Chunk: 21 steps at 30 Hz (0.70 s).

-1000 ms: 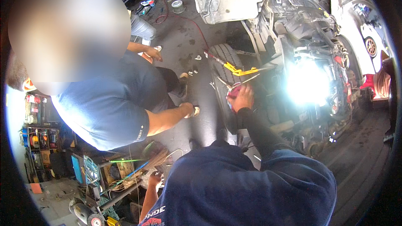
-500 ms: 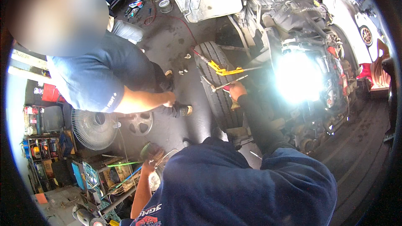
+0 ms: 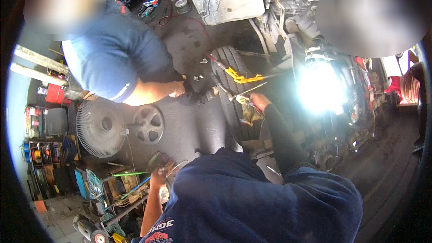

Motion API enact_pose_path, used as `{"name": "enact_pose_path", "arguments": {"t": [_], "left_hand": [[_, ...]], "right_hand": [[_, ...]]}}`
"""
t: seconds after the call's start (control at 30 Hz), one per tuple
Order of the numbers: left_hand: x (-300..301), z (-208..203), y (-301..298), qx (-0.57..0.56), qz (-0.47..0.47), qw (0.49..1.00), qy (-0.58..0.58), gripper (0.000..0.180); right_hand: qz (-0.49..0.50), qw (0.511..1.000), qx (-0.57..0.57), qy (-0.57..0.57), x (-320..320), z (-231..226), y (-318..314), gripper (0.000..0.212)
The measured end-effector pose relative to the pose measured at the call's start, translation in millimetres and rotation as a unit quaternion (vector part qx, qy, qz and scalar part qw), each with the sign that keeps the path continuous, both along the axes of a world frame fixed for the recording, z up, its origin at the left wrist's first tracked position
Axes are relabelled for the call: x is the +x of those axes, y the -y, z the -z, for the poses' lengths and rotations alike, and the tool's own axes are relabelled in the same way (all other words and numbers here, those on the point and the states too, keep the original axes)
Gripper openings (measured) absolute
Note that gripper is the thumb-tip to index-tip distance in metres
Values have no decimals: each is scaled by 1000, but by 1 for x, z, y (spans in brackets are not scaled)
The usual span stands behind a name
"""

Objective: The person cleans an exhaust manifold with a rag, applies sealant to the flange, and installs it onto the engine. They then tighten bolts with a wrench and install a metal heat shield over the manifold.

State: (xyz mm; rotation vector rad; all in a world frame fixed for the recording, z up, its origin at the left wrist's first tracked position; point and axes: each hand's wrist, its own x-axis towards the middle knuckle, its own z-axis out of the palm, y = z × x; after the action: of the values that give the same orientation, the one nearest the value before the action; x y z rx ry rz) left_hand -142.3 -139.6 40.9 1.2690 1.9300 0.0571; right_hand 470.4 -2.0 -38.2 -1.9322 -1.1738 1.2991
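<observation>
**Over the tyre, beside the glare**

Right of centre in the frame, a white glare (image 3: 320, 87) blots out part of the stripped car front (image 3: 310, 31), so we cannot read the parts behind it. Our own dark blue shirt fills the lower middle and hides whatever lies beneath us.

Our right hand (image 3: 258, 103), on a black-sleeved arm, is closed around a slim metal rod (image 3: 246, 91) that slants up to the right; a crumpled rag (image 3: 248, 113) sits just under the hand. Both lie over the black tyre (image 3: 231, 94) at the centre. A yellow-handled tool (image 3: 240, 77) rests on the tyre just above the rod.

Our left hand (image 3: 158, 167), low and left of centre, is curled around something dark; what it is we cannot tell.

A co-worker in a blue shirt (image 3: 114, 49) bends in from the upper left, one hand (image 3: 177, 89) down near the tyre. The floor is dark, stained concrete (image 3: 189, 126), with a standing fan (image 3: 100, 127) and a wheel cover (image 3: 148, 125) at the left.
</observation>
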Motion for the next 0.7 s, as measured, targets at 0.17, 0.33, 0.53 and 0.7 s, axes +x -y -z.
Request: {"name": "enact_pose_path", "arguments": {"t": [0.17,0.33,0.53,0.7], "left_hand": [[118,-100,-56,241,147,959,39,37],[208,-137,-96,367,358,856,-60,75],[138,-135,-112,424,274,860,-67,44],[107,-103,-117,360,75,930,-3,28]], "right_hand": [[91,781,-172,-593,-76,-80,15,45],[69,694,-158,-699,-231,-148,19,68],[-44,612,-259,-746,-301,-197,9,98],[-134,662,-250,-694,-342,-209,3,101]]}}
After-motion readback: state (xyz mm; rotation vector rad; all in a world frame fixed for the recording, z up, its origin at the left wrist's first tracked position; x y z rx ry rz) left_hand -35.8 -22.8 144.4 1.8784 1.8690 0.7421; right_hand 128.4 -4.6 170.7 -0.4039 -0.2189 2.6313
